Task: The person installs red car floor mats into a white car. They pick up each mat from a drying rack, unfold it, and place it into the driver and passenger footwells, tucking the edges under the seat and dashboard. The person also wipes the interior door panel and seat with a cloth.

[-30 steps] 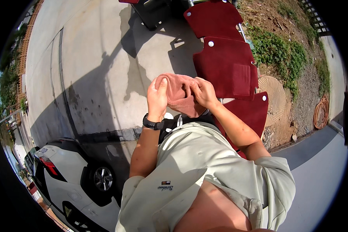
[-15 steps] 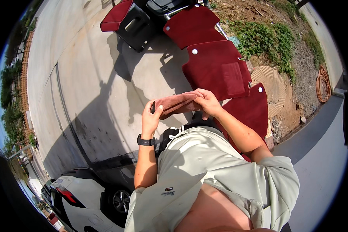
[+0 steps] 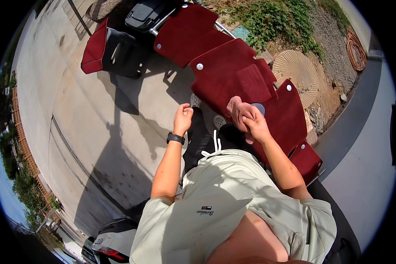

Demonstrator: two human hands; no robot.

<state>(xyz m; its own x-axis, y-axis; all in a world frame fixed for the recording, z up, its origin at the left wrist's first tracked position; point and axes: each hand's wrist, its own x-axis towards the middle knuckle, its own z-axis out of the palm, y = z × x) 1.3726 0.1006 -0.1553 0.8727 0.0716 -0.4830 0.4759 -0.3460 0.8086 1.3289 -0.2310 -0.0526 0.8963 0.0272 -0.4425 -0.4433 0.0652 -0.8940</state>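
My right hand (image 3: 256, 127) is closed around a bunched pinkish-brown cloth (image 3: 238, 113), which hangs over the edge of a dark red car floor mat (image 3: 226, 72). Just beyond that hand a blue-grey rounded thing (image 3: 259, 108) shows in part; I cannot tell what it is. My left hand (image 3: 183, 119), with a black watch (image 3: 176, 138) on its wrist, is held apart from the cloth. Its fingers are curled in, and nothing shows in them. Below both hands are my dark trousers and light clogs (image 3: 219, 121).
More red floor mats (image 3: 185, 33) lie in a row across a metal frame (image 3: 224, 30). Another red mat (image 3: 95, 49) hangs on a black bin (image 3: 122, 53) at far left. A white car (image 3: 114, 240) stands at lower left, a grey wall (image 3: 361, 145) at right.
Both hands had the cloth stretched between them; my left hand has let go and drawn away. The cloth is now bunched in my right hand, nearer the mats. The view has shifted.
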